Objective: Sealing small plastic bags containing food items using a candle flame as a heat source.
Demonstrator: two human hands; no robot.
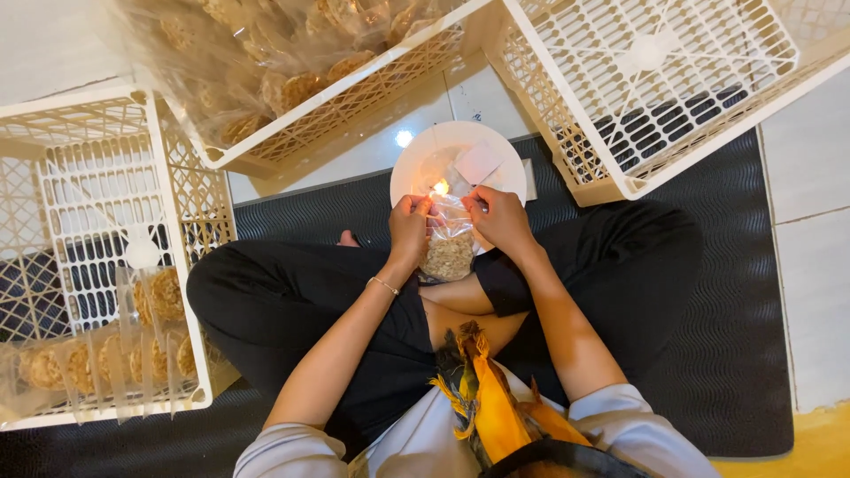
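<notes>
Small clear plastic bag (449, 239) of pale, crumbly snack, held upright above the lap, just in front of a round white plate (416, 164). Bag mouth pinched on both sides: left hand (408, 226) gripping the left edge between thumb and fingertips, right hand (498, 217) doing the same on the right, film stretched taut between them. Small flame (440, 187) burning on the plate, right at the top edge of the bag, beside a white square of paper or plastic (478, 162).

Likely trouble from here: film held too close to the flame, melting a hole or scorching instead of sealing cleanly; fingertips near enough to get burnt; a slackened pinch letting the bag tip and spill onto the black trousers.

Thin, glossy, crinkly film; filling coarse and granular. Smooth, hard plate. Outward, a ribbed dark floor mat (735, 292) over pale glossy tiles. Cream plastic lattice crates all around: one at left (190, 221) holding bagged round golden crackers (97, 358), one at top (354, 88) heaped with more of them in loose plastic, one at upper right (567, 80) with bare grid bottom
</notes>
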